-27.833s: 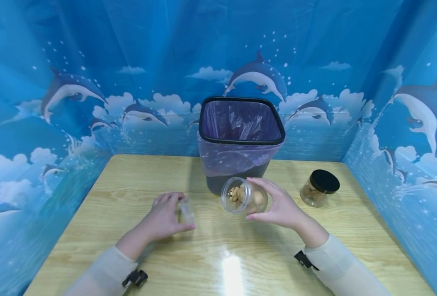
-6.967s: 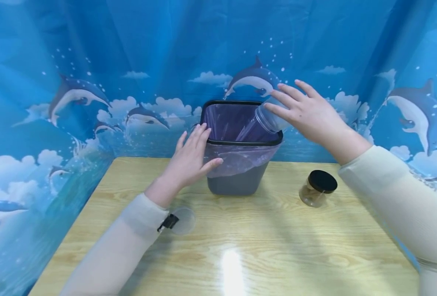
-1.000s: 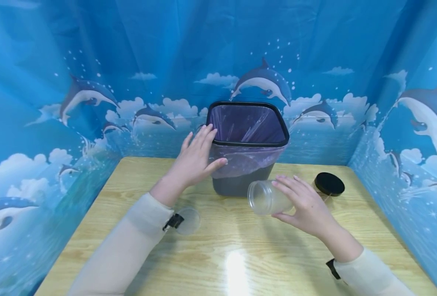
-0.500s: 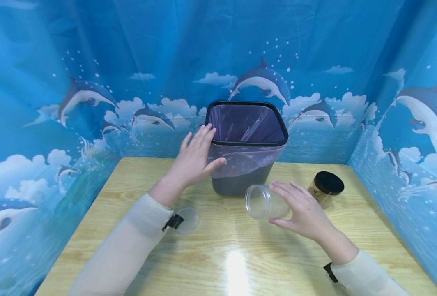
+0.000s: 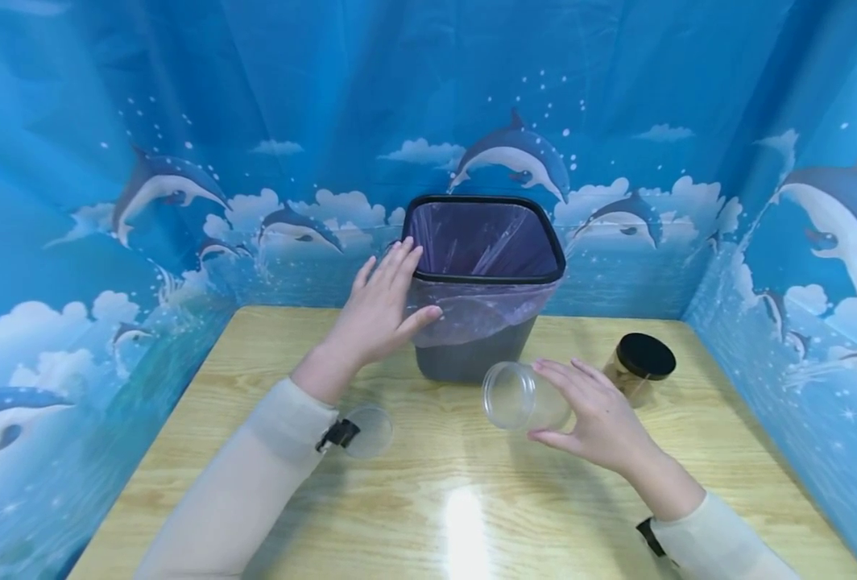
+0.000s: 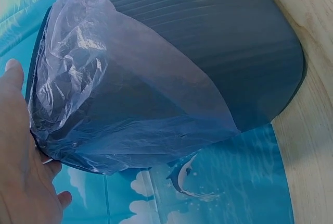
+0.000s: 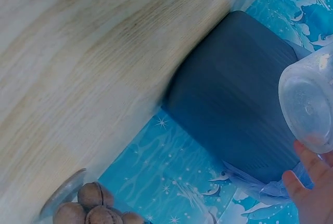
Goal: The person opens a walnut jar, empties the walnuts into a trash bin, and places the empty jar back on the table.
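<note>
My right hand (image 5: 594, 412) grips a clear plastic jar (image 5: 510, 396), lidless and tipped on its side, mouth facing left; no nuts show inside. It is held in front of the bin, and its base (image 7: 308, 104) shows in the right wrist view. My left hand (image 5: 374, 310) rests at the left side of the bin's black rim (image 5: 486, 279), fingers stretched out and thumb apart. The grey trash bin (image 5: 472, 358) stands upright, lined with a purple bag (image 6: 130, 88) folded over its rim. A round clear lid (image 5: 372, 432) lies flat on the table near my left wrist.
A second jar (image 5: 627, 384) with a black lid (image 5: 646, 356) stands right of my right hand; brown walnuts (image 7: 91, 195) show in it. The wooden table (image 5: 414, 499) ends at a blue dolphin-print curtain (image 5: 312, 105) behind and on both sides.
Walnuts seen earlier in the clear jar are gone from it. The jar, earlier tilted into the bin, has come down in front. My left hand left the lid for the rim. The last second is nearly still.
</note>
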Tool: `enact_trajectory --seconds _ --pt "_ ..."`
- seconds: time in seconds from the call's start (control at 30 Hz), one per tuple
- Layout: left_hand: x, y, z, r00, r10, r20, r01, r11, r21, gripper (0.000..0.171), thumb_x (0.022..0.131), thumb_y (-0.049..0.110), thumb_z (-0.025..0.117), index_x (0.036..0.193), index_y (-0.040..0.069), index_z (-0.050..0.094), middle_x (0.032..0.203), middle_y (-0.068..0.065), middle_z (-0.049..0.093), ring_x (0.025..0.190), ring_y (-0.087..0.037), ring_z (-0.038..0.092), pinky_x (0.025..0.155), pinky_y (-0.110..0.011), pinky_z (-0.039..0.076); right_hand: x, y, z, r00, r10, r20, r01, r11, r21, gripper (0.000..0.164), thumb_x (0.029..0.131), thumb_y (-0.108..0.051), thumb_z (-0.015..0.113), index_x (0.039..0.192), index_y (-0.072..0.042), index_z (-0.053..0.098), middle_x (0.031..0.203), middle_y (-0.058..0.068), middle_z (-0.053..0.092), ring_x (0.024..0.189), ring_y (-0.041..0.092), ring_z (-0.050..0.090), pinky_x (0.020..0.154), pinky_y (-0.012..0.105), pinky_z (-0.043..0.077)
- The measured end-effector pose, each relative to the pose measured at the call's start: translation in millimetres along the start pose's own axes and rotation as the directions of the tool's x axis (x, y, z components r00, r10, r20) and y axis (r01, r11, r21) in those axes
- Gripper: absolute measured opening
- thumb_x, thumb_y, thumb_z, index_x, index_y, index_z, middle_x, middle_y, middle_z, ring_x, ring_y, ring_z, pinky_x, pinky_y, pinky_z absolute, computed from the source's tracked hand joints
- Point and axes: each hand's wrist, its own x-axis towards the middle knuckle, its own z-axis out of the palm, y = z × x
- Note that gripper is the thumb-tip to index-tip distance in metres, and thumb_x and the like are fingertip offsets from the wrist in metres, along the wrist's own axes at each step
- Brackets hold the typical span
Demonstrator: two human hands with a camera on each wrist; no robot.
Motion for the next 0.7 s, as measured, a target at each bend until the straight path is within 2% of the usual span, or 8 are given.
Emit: enact_trajectory --seconds 0.17,0.3,0.57,0.7 --pt "-0.5 -3.1 -0.6 1.000 0.025 -0.015 -0.024 1.000 0.005 0.089 0.098 0.068 0.036 0.162 0.016 0.001 0.168 -0.002 -0.004 0.154 -0.021 0.000 0.122 -0.051 -0.002 -1.4 0.1 -0.2 1.000 0.015 0.017 -0.015 1.000 -0.004 0.088 0.084 -0.072 0.062 0.140 -0.005 0.054 0.135 0.013 0.062 0.120 0.031 0.060 0.119 0.037 0.024" --pt "-3.1 -4.5 -2.7 0.999 0.035 -0.015 -0.035 0.999 -0.003 0.088 0.100 0.063 0.041 0.162 0.015 0.001 0.168 -0.002 -0.005 0.154 -0.021 -0.002 0.121 -0.049 -0.004 -3.1 -0.4 -0.1 0.999 0.034 0.041 -0.034 0.999 -0.006 0.088 0.085 -0.074 0.057 0.140 -0.006 0.054 0.135 0.012 0.062 0.122 0.029 0.059 0.119 0.038 0.025" --pt "-12.5 -8.5 -5.8 0.998 0.042 -0.057 -0.043 0.999 -0.024 0.088 0.100 0.056 0.049 0.162 0.014 0.003 0.168 -0.004 -0.001 0.154 -0.022 -0.001 0.121 -0.052 -0.003 -3.5 0.4 1.8 0.999 0.024 0.037 -0.024 1.000 0.006 0.088 0.080 -0.068 0.070 0.141 -0.005 0.054 0.135 0.013 0.062 0.119 0.031 0.061 0.119 0.036 0.023" --pt "-19.3 -9.1 -7.7 0.996 0.051 -0.070 -0.052 0.998 -0.022 0.088 0.100 0.052 0.054 0.162 0.013 0.005 0.168 -0.007 0.003 0.154 -0.025 0.001 0.121 -0.054 -0.002 -3.1 -0.2 2.9 0.999 0.019 0.027 -0.019 1.000 0.017 0.088 0.079 -0.066 0.072 0.141 -0.005 0.054 0.134 0.013 0.063 0.118 0.032 0.061 0.120 0.035 0.022"
